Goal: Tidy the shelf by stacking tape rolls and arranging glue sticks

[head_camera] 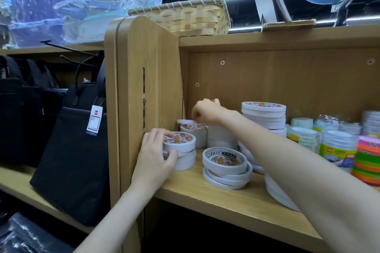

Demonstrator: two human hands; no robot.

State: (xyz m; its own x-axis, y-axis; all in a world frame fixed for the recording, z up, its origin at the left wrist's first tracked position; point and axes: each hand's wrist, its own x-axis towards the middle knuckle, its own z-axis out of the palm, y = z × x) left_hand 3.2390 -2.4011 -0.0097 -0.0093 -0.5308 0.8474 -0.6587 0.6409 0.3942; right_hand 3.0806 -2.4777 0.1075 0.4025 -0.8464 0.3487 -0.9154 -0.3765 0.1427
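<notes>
While my left hand (156,154) curled its fingers round the front stack (181,152) at the shelf (205,197) corner, my right hand (205,112) pinched the back roll (190,125), flat, just behind; it was nearer.

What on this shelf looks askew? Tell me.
The low stack of thin tape rolls at the shelf's front is fanned out, its rolls slipped sideways. Behind it, more rolls lean against the tall stack.

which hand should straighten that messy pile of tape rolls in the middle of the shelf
Probably the left hand: it grips the front stack right beside the messy pile. The right hand is reaching deep into the back corner.
</notes>
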